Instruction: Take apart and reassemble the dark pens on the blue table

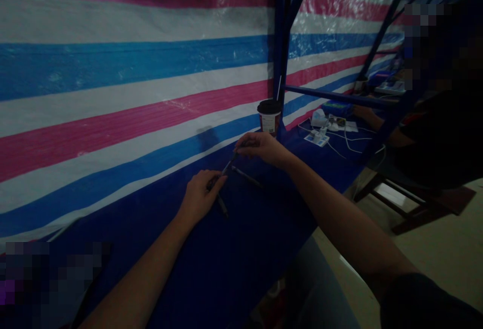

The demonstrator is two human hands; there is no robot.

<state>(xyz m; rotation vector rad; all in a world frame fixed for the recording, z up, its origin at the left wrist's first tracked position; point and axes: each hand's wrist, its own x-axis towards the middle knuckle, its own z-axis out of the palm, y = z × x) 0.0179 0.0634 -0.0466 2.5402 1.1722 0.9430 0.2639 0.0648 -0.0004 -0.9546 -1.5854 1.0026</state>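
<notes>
My left hand (200,194) is closed around the lower end of a slim pen (228,164), thumb on top. Higher up and to the right, the fingertips of my right hand (264,149) pinch the pen's other end, so it slants between both hands. The fingers cover most of its dark parts. A second pen (246,176), pale at one end and dark along the rest, lies on the blue table (234,253) below my right hand. Just under my left hand lies another dark pen-like piece (223,207), its upper end hidden by the hand.
A lidded paper cup (269,116) stands behind my right hand by a blue metal post (281,47). Power sockets with white cables (319,138) lie to the right. A striped plastic sheet (132,117) borders the table. Another person's arm (388,130) is at far right, near a wooden stool (422,208).
</notes>
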